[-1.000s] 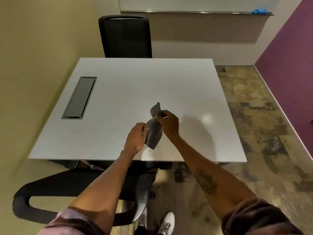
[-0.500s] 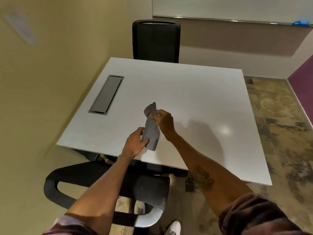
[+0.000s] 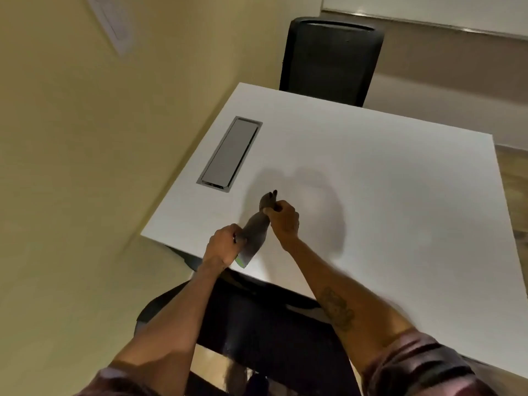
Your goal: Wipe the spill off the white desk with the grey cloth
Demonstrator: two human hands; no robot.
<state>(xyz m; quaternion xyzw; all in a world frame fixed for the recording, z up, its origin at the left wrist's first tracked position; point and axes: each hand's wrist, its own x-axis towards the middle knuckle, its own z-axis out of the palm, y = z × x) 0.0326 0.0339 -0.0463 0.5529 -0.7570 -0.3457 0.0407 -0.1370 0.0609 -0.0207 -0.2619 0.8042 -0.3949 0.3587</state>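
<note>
- Right hand (image 3: 283, 218) fingers (image 3: 274, 207) curled tight round upper end of grey cloth (image 3: 254, 232); short tuft of cloth sticking out above the fist.
- Left hand (image 3: 224, 247) fingers (image 3: 238, 238) closed on lower part of cloth, at its left edge.
- Cloth stretched slantwise between the two hands, upper end to the right, lower end to the left; held up over the near left part of the worktop (image 3: 385, 181), lower corner hanging near the front edge. Small green patch (image 3: 240, 262) visible at lower corner.
- Contact between cloth and worktop: cannot tell.
- Spill: not distinguishable on the white surface; only hand and cloth shadows falling beyond the hands.
- Grey rectangular cable hatch (image 3: 230, 154) set flush in worktop, left of and beyond the hands, well apart from cloth.
- Black chair (image 3: 331, 58) at far side of worktop, back upright.
- Second black chair (image 3: 265, 324) under near edge, directly below the forearms.
- Tattoo (image 3: 338, 308) on right forearm; dark rolled sleeve (image 3: 417, 364) at right arm.
- Yellow wall (image 3: 85, 167) along left side, close to worktop's left edge.
</note>
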